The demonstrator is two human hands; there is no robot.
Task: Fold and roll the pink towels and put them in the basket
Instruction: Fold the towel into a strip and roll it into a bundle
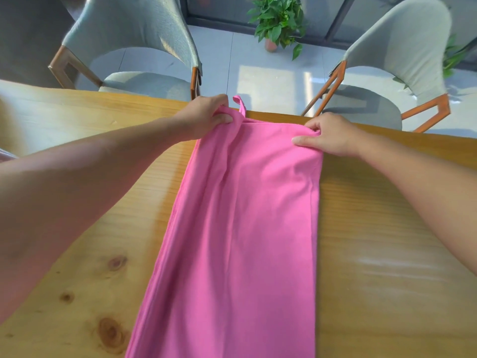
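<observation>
A pink towel (247,228) lies lengthwise on the wooden table (90,228), folded into a long strip that runs from the far edge down past the bottom of the view. My left hand (204,117) pinches its far left corner, where a small hanging loop (240,104) sticks up. At the far right corner, my right hand (325,134) pinches the cloth between thumb and fingers. Both arms are stretched out over the table. No basket is in view.
Two grey upholstered chairs (139,47) (392,60) with wooden frames stand beyond the table's far edge. A green potted plant (277,21) stands on the tiled floor between them. Bare tabletop lies on both sides of the towel.
</observation>
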